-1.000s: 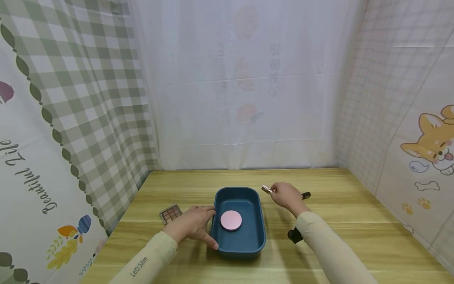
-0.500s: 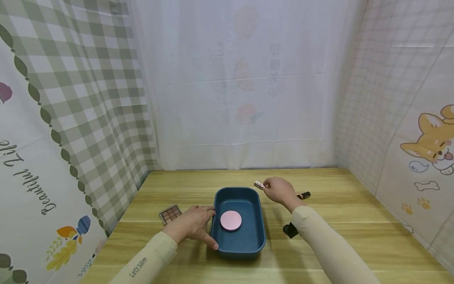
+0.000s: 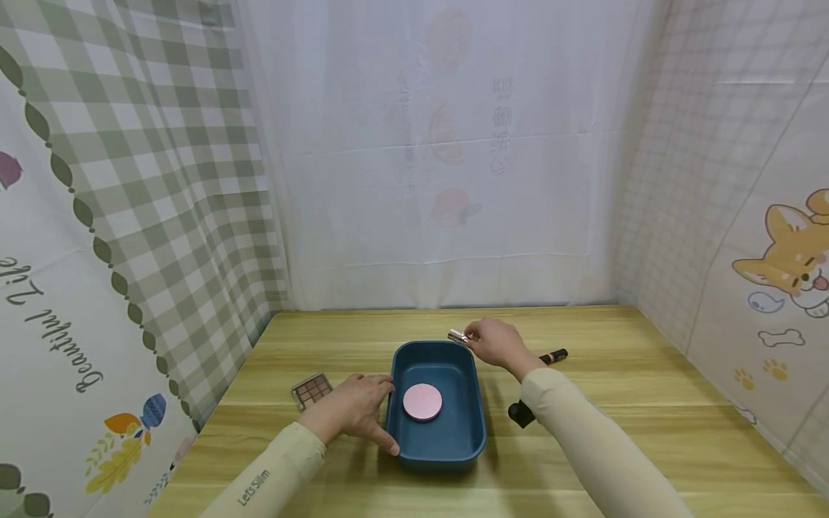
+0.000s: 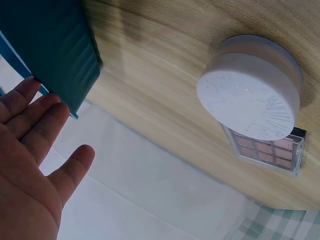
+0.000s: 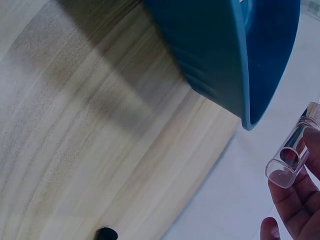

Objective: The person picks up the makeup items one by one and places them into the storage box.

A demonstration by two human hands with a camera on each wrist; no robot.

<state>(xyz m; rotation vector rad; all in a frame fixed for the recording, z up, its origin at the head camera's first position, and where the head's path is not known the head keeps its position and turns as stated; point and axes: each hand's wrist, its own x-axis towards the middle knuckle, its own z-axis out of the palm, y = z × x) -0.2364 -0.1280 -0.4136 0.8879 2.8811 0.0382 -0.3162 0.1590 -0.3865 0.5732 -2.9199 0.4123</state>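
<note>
One clear tube (image 3: pixel 458 336) had shifted leftward since the first frame: previously off the right side of the blue container (image 3: pixel 458 435), it was now positioned at that container's far right corner in the head view, raised above the counter (image 3: pixel 343 334). The right-hand grip (image 3: pixel 497 342) had travelled with it. Its state: fingers and thumb drawn in to the width of the tube, pinching it, with part of the tube projecting beyond them. The left-hand grip (image 3: pixel 352 406) was unchanged: fingers extended, thumb spread away, fingertips at the container's left rim. A pink disc (image 3: pixel 422 402) remained inside the container
</note>
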